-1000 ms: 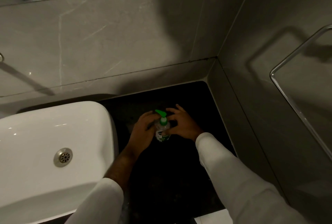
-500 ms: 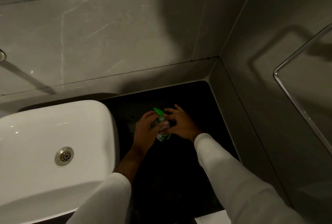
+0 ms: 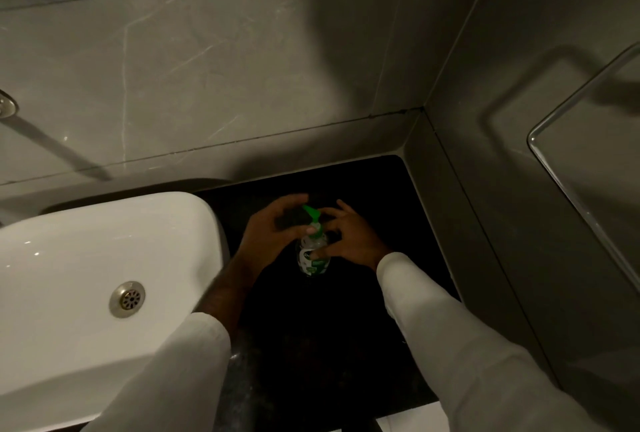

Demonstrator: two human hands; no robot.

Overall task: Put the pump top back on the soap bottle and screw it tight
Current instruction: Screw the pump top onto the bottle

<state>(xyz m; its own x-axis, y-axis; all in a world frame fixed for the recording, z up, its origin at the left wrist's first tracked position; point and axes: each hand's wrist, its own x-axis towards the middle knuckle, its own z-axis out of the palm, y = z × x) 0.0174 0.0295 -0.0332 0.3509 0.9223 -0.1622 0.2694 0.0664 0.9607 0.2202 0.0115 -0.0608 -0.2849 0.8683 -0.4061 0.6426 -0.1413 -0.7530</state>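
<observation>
A small clear soap bottle [image 3: 312, 263] with a green-and-white label stands upright on the black countertop [image 3: 329, 334]. Its green pump top [image 3: 313, 216] sits on the neck, nozzle pointing up-left. My left hand [image 3: 270, 237] is at the bottle's left, its thumb pressed on the pump collar and the other fingers arched behind the nozzle. From the right, my right hand [image 3: 351, 243] holds the bottle body, thumb across the label and fingers wrapped behind. Whether the collar is fully seated cannot be told.
A white basin [image 3: 86, 258] with a metal drain [image 3: 127, 299] lies close on the left. Grey tiled walls meet in a corner behind and right of the counter. A glass shelf edge [image 3: 568, 182] juts out at the right. A mirror strip runs along the top.
My left hand has opened its fingers wider around the pump top and shifted slightly. The right thumb now lies lower on the label. The bottle has stayed in place.
</observation>
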